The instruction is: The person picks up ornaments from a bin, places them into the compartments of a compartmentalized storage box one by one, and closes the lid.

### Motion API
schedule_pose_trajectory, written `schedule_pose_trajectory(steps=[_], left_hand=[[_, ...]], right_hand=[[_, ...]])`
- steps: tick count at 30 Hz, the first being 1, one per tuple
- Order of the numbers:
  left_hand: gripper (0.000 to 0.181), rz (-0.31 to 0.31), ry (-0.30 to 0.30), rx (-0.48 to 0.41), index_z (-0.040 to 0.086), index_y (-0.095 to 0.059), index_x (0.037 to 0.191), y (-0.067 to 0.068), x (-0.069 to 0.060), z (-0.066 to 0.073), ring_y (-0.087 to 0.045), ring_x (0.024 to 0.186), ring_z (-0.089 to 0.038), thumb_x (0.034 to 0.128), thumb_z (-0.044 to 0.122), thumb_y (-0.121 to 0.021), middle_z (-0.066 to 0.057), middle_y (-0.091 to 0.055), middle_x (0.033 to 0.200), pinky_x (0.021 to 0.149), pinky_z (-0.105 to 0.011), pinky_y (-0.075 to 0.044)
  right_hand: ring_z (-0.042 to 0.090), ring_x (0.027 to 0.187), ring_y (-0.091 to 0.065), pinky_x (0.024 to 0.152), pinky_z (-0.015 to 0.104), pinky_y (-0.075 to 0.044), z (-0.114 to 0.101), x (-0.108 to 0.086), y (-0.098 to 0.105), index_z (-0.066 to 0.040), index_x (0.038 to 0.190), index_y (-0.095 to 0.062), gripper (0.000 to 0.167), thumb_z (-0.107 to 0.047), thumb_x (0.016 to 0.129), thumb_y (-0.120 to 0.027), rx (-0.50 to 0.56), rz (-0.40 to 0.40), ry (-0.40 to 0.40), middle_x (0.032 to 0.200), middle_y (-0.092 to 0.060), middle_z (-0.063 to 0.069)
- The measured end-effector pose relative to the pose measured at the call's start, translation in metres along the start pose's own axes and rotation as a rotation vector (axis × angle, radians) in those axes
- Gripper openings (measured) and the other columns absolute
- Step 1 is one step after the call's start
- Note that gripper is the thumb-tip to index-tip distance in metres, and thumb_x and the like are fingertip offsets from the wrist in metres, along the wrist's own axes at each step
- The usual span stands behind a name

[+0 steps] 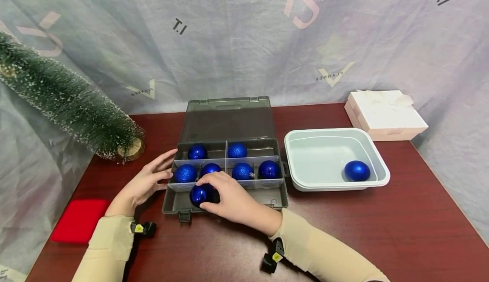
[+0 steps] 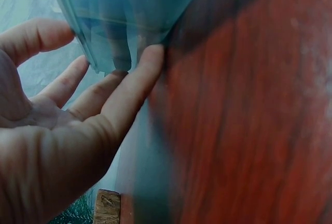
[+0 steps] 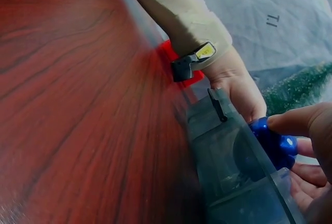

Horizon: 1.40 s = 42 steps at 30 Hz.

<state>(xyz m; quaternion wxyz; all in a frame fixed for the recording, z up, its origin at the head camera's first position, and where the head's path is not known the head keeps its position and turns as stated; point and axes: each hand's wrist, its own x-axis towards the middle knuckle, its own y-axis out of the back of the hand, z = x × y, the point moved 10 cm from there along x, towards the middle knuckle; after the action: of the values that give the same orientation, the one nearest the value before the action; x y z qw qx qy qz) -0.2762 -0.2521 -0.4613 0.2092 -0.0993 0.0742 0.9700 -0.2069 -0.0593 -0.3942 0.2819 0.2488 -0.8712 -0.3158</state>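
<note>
In the head view a grey divided box (image 1: 229,197) lies with its lid (image 1: 229,123) folded back. My right hand (image 1: 237,199) pinches a shiny blue ball (image 1: 199,195) between thumb and fingers at the front left compartment; the right wrist view shows the ball (image 3: 270,140) at the box's front wall (image 3: 249,151). Two blue balls sit in the back row, one of them glittery (image 1: 237,149), and several in the middle row, such as one at its right end (image 1: 269,170). My left hand (image 1: 143,184), fingers extended, touches the box's left side, also in the left wrist view (image 2: 78,125).
Right of the box stands a white basin (image 1: 317,159) holding one blue ball (image 1: 357,171). A pale gift box (image 1: 387,114) is behind it. At the left are a small frosted tree (image 1: 76,104) with a wooden base (image 1: 131,149) and a red item (image 1: 81,221).
</note>
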Motion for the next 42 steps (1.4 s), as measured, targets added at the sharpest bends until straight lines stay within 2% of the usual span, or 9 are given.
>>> schedule_pose_trajectory(steps=[7,12,14,18,24,28,31,36,42], left_hand=[[0.069,-0.001,-0.009,-0.001,0.021,-0.022,0.165,-0.001,0.0,0.0,-0.044,0.128,-0.03,0.1049,0.007,-0.052,-0.018,-0.013,0.168,0.098,-0.061,-0.042],[0.069,-0.002,-0.006,-0.002,0.021,-0.022,0.165,-0.001,0.0,0.001,-0.046,0.126,-0.028,0.1048,0.006,-0.052,-0.018,-0.013,0.168,0.097,-0.059,-0.043],[0.069,-0.002,-0.006,-0.006,0.021,-0.022,0.165,-0.001,0.0,0.001,-0.049,0.122,-0.023,0.1045,0.006,-0.052,-0.018,-0.013,0.168,0.095,-0.054,-0.045],[0.07,-0.007,-0.014,-0.014,0.02,-0.022,0.165,-0.001,0.0,0.002,-0.052,0.115,-0.018,0.1043,0.006,-0.053,-0.019,-0.013,0.168,0.091,-0.049,-0.046],[0.07,-0.008,-0.013,-0.004,0.02,-0.022,0.165,-0.002,-0.002,0.004,-0.052,0.116,-0.017,0.1046,0.007,-0.053,-0.019,-0.013,0.168,0.094,-0.053,-0.045],[0.07,-0.003,-0.01,-0.003,0.02,-0.022,0.165,-0.001,-0.002,0.003,-0.052,0.115,-0.016,0.1044,0.006,-0.053,-0.019,-0.013,0.168,0.093,-0.051,-0.045],[0.07,0.0,-0.01,-0.002,0.021,-0.023,0.165,0.0,-0.002,0.002,-0.052,0.115,-0.016,0.1043,0.006,-0.053,-0.019,-0.013,0.168,0.091,-0.049,-0.045],[0.07,0.002,-0.012,-0.002,0.021,-0.023,0.165,0.0,-0.001,0.002,-0.051,0.114,-0.017,0.1039,0.006,-0.054,-0.019,-0.013,0.168,0.089,-0.047,-0.046],[0.07,0.004,-0.011,-0.005,0.02,-0.023,0.165,0.0,-0.001,0.002,-0.051,0.113,-0.017,0.1037,0.006,-0.054,-0.02,-0.014,0.168,0.089,-0.047,-0.046]], right_hand=[[0.02,0.122,-0.055,0.107,0.032,-0.039,-0.001,-0.001,-0.002,-0.009,0.125,-0.066,0.044,-0.019,0.086,-0.084,-0.023,-0.011,0.02,0.128,-0.065,0.004],[0.018,0.116,-0.057,0.099,0.031,-0.045,-0.001,-0.004,0.007,-0.009,0.125,-0.066,0.04,-0.018,0.089,-0.081,0.029,0.018,0.017,0.126,-0.066,0.003],[0.019,0.11,-0.06,0.093,0.032,-0.048,0.0,-0.005,0.017,-0.008,0.124,-0.067,0.037,-0.019,0.091,-0.078,0.061,0.045,0.007,0.124,-0.067,0.003],[0.024,0.108,-0.063,0.092,0.037,-0.051,0.005,-0.011,0.046,-0.009,0.124,-0.068,0.033,-0.022,0.095,-0.074,0.143,0.103,-0.02,0.123,-0.068,0.003],[0.02,0.11,-0.065,0.092,0.037,-0.053,0.018,-0.027,0.094,-0.008,0.123,-0.069,0.031,-0.015,0.094,-0.075,0.225,0.219,-0.05,0.12,-0.069,0.001],[0.022,0.112,-0.064,0.092,0.044,-0.053,0.028,-0.04,0.121,-0.008,0.124,-0.068,0.03,-0.01,0.095,-0.074,0.267,0.278,-0.065,0.121,-0.069,0.0],[0.022,0.111,-0.064,0.091,0.045,-0.053,0.035,-0.05,0.139,-0.01,0.125,-0.068,0.03,-0.008,0.095,-0.072,0.257,0.31,-0.083,0.121,-0.069,-0.001],[0.016,0.107,-0.063,0.092,0.041,-0.052,0.045,-0.063,0.163,-0.011,0.125,-0.068,0.03,-0.006,0.095,-0.071,0.204,0.355,-0.117,0.119,-0.069,-0.002],[0.021,0.106,-0.063,0.093,0.031,-0.051,0.056,-0.078,0.186,-0.003,0.121,-0.069,0.028,0.0,0.093,-0.072,0.176,0.411,-0.142,0.116,-0.07,0.002]])
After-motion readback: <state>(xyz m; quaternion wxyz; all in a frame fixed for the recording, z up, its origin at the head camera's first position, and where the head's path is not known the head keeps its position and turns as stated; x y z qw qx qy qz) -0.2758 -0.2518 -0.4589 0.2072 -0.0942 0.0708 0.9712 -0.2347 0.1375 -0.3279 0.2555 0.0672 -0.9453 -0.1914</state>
